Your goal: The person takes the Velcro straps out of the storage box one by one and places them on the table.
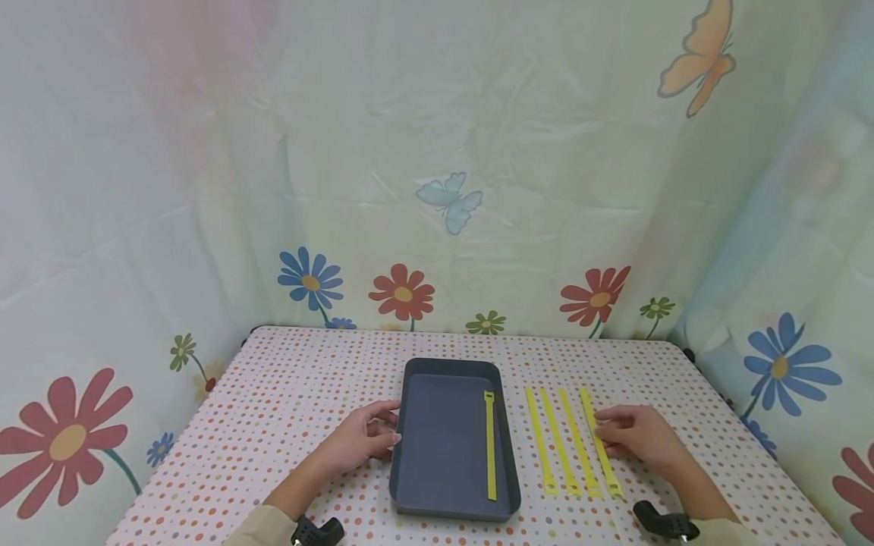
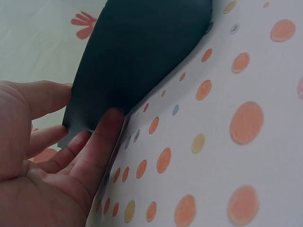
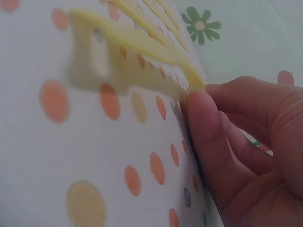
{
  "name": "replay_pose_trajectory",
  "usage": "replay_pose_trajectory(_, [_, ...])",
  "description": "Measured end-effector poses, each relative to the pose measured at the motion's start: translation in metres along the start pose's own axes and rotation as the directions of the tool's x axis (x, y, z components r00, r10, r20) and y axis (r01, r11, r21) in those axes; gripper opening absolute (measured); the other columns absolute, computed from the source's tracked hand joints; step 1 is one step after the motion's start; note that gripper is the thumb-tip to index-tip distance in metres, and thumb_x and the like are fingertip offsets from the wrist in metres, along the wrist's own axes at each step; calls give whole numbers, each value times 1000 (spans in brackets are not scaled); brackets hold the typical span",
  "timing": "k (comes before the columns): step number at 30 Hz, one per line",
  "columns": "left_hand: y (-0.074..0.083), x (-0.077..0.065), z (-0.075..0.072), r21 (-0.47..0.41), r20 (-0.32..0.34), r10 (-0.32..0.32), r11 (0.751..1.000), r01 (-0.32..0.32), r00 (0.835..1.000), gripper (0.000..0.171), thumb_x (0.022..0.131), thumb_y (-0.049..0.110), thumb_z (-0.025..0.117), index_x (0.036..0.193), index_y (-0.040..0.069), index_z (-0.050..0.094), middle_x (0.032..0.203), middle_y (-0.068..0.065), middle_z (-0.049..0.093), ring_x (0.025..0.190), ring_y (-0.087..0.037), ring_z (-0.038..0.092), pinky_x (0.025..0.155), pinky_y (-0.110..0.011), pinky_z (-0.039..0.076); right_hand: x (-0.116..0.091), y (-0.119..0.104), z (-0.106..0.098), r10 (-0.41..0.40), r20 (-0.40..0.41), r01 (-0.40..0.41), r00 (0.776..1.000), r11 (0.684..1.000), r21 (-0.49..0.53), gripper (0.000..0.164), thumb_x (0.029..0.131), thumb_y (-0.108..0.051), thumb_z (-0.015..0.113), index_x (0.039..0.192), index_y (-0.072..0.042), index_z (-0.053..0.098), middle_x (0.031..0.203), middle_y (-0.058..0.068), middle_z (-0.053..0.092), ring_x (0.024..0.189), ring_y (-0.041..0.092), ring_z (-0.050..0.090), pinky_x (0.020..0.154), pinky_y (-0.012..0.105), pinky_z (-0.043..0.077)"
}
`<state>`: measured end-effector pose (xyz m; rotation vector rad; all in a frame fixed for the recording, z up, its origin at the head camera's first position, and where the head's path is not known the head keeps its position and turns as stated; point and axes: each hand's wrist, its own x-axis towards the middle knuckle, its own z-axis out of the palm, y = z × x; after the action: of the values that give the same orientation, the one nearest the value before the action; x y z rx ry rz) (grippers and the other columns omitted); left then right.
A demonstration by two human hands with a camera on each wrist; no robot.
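Observation:
A dark grey rectangular tray (image 1: 440, 447) stands on the table, with one yellow cable strap (image 1: 491, 455) lying lengthwise along its right side. My left hand (image 1: 356, 440) is at the tray's left side; in the left wrist view the thumb and fingertips touch its outer wall (image 2: 142, 52). Right of the tray, several more yellow straps lie side by side. My right hand (image 1: 645, 438) pinches the rightmost strap (image 1: 601, 447) by its edge, between thumb and fingers. The right wrist view shows this strap (image 3: 137, 42) partly raised, casting a shadow on the tablecloth.
A polka-dot cloth (image 1: 300, 379) covers the table. Behind it and at both sides hangs a curtain (image 1: 355, 152) printed with flowers and butterflies. Dark wrist cameras (image 1: 665, 523) are worn on both wrists.

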<state>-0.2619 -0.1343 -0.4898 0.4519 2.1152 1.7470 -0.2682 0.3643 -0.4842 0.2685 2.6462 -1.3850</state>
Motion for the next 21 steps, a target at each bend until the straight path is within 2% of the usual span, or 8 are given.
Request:
replay_pose_trajectory(10, [0, 0, 0, 7, -5, -4, 1000, 4, 1000, 63, 99, 10, 67, 154, -2, 39, 132, -22, 54, 103, -19, 69, 80, -38, 65, 1, -9, 1, -21, 0, 21, 1000, 994, -109, 42, 91, -9, 76, 126, 11, 64, 87, 7, 73, 69, 16, 69, 61, 33, 63])
replay_pose_trajectory(21, [1, -1, 1, 3, -4, 3, 1000, -3, 1000, 63, 99, 9, 66, 154, -3, 38, 133, -23, 53, 105, -20, 69, 80, -38, 65, -2, -17, 1, -4, -16, 1, 1000, 985, -172, 31, 89, -9, 77, 115, 8, 69, 83, 8, 67, 64, 15, 67, 58, 31, 62])
